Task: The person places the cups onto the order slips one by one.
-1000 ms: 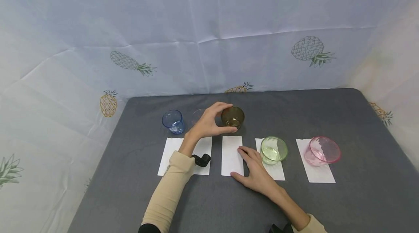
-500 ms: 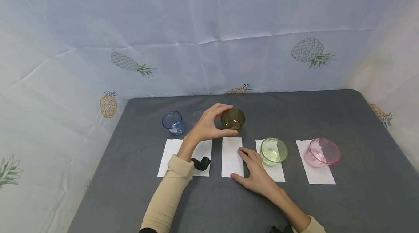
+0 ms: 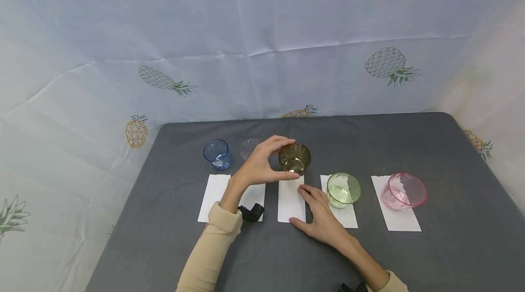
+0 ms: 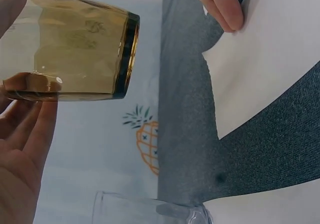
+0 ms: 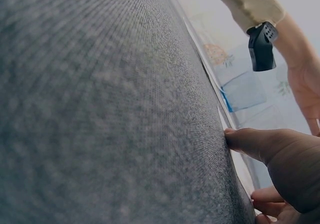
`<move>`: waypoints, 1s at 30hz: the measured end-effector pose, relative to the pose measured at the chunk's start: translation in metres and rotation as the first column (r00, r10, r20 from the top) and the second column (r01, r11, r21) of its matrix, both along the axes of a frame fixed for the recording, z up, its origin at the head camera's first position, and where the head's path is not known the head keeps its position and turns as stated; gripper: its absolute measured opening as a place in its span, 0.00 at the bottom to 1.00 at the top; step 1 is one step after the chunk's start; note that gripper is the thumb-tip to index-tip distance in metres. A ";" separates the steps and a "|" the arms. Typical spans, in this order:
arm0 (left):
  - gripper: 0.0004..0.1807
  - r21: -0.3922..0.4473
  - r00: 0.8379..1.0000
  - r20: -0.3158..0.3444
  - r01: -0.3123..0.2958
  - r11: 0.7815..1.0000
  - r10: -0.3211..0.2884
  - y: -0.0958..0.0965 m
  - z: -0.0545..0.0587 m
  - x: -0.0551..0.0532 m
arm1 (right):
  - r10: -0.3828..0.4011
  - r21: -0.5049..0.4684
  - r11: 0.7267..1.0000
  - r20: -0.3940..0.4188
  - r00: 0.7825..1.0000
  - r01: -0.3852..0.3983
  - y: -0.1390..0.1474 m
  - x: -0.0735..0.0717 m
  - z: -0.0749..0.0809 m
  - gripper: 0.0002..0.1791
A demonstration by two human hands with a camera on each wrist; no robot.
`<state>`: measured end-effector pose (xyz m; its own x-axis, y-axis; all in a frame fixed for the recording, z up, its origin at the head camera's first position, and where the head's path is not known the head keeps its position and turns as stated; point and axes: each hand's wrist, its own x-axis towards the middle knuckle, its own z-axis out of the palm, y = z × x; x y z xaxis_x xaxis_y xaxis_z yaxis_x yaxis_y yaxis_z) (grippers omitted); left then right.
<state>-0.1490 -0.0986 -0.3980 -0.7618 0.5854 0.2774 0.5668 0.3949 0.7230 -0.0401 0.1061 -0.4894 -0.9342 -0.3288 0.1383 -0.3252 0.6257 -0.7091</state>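
Note:
My left hand [image 3: 260, 164] grips an amber drinking glass [image 3: 293, 157] between thumb and fingers, over the far end of a white paper strip [image 3: 290, 203]. Seen from the left wrist, the amber glass [image 4: 80, 49] is raised, with its thick base above the table. My right hand [image 3: 321, 219] rests at the near right part of that strip, thumb and fingertips on its edge. In the right wrist view the thumb [image 5: 250, 140] of this hand touches the table by the paper.
A blue glass [image 3: 217, 153] and a clear glass [image 3: 248, 147] stand at the back left. Right of my right hand, a green glass [image 3: 342, 194] and a pink glass [image 3: 404, 192] stand on paper strips. More white paper [image 3: 213, 196] lies under my left forearm.
My left hand has brought the amber glass nearer to me and slightly right, from behind the strip to over its far end. My right hand has stayed in place.

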 end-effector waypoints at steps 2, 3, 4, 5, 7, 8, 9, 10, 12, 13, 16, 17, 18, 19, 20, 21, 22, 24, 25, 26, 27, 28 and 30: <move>0.44 -0.001 1.000 0.007 0.002 1.000 -0.002 -0.001 0.001 0.003 | 0.000 0.000 1.000 -0.003 1.000 0.000 0.000 0.000 0.000 0.43; 0.44 -0.002 1.000 0.010 0.003 1.000 -0.003 -0.001 0.001 0.004 | 0.000 0.001 1.000 -0.003 1.000 0.000 0.000 0.000 0.000 0.43; 0.44 -0.002 1.000 0.014 0.003 1.000 -0.003 -0.001 0.001 0.006 | 0.000 0.001 1.000 -0.002 1.000 0.000 0.000 0.000 0.000 0.44; 0.44 -0.001 1.000 0.020 0.004 1.000 -0.004 -0.001 0.001 0.007 | -0.001 0.000 1.000 -0.001 1.000 0.001 0.000 0.000 0.000 0.44; 0.44 0.002 1.000 0.027 0.010 1.000 -0.010 -0.002 0.001 0.009 | -0.001 -0.001 1.000 0.000 1.000 0.001 0.000 0.000 0.000 0.44; 0.44 0.002 1.000 0.030 0.011 1.000 -0.011 -0.002 0.001 0.010 | -0.002 -0.002 1.000 0.001 1.000 0.002 0.000 0.000 0.000 0.44; 0.44 0.002 1.000 0.027 0.012 1.000 -0.012 -0.002 0.001 0.011 | -0.002 -0.002 1.000 0.000 1.000 0.002 0.000 0.000 0.000 0.44; 0.43 0.002 1.000 0.024 0.013 1.000 -0.013 -0.002 0.000 0.012 | -0.001 -0.002 1.000 0.000 1.000 0.001 0.000 0.000 0.001 0.44; 0.43 0.001 1.000 0.014 0.012 1.000 -0.012 -0.002 -0.001 0.014 | -0.001 0.000 1.000 -0.003 1.000 0.001 0.000 0.000 0.001 0.44; 0.43 0.000 1.000 0.010 0.010 1.000 -0.010 -0.002 -0.001 0.014 | -0.001 0.002 1.000 -0.005 1.000 0.001 0.001 0.000 0.001 0.44; 0.44 0.005 1.000 0.011 0.006 1.000 -0.006 -0.004 -0.004 0.017 | -0.003 0.004 1.000 -0.006 1.000 0.003 0.001 0.000 0.001 0.44; 0.44 0.008 1.000 0.014 0.006 1.000 -0.006 -0.004 -0.004 0.017 | -0.004 0.005 1.000 -0.004 1.000 0.004 0.001 0.000 0.001 0.44; 0.44 0.013 1.000 0.020 0.007 1.000 -0.008 -0.005 -0.005 0.018 | -0.005 0.004 1.000 -0.003 1.000 0.005 0.001 0.000 0.002 0.44; 0.44 0.017 1.000 0.027 0.008 1.000 -0.008 -0.005 -0.006 0.019 | -0.006 0.003 1.000 0.000 1.000 0.006 0.001 0.000 0.002 0.44; 0.44 0.021 0.999 0.032 0.009 1.000 -0.010 -0.006 -0.007 0.019 | -0.007 0.002 1.000 0.001 1.000 0.007 0.001 0.000 0.002 0.44; 0.44 0.023 0.999 0.034 0.010 1.000 -0.010 -0.006 -0.008 0.020 | -0.007 0.001 1.000 0.001 1.000 0.007 0.001 0.000 0.002 0.44; 0.44 0.026 0.999 0.036 0.010 1.000 -0.011 -0.007 -0.009 0.021 | -0.007 0.002 1.000 0.003 1.000 0.007 0.001 0.000 0.003 0.44; 0.43 0.032 0.999 0.032 0.012 0.999 -0.013 -0.008 -0.011 0.022 | -0.005 0.003 1.000 -0.002 1.000 0.005 0.001 0.000 0.003 0.44; 0.43 0.035 0.999 0.030 0.013 0.999 -0.014 -0.008 -0.012 0.022 | -0.005 0.003 1.000 -0.004 1.000 0.005 0.001 0.000 0.003 0.44; 0.43 0.039 1.000 0.027 0.015 0.999 -0.016 -0.008 -0.013 0.023 | -0.004 0.003 1.000 -0.006 1.000 0.004 0.000 0.000 0.003 0.44; 0.42 0.041 1.000 0.024 0.014 0.999 -0.015 -0.009 -0.013 0.024 | -0.004 0.003 1.000 -0.009 1.000 0.004 0.000 0.000 0.003 0.44; 0.42 0.044 1.000 0.025 0.014 0.999 -0.015 -0.009 -0.014 0.024 | -0.004 0.001 1.000 -0.010 1.000 0.004 0.000 0.000 0.003 0.44; 0.42 0.048 0.999 0.029 0.012 0.999 -0.013 -0.010 -0.016 0.026 | -0.005 0.001 1.000 -0.015 1.000 0.005 0.000 0.000 0.003 0.44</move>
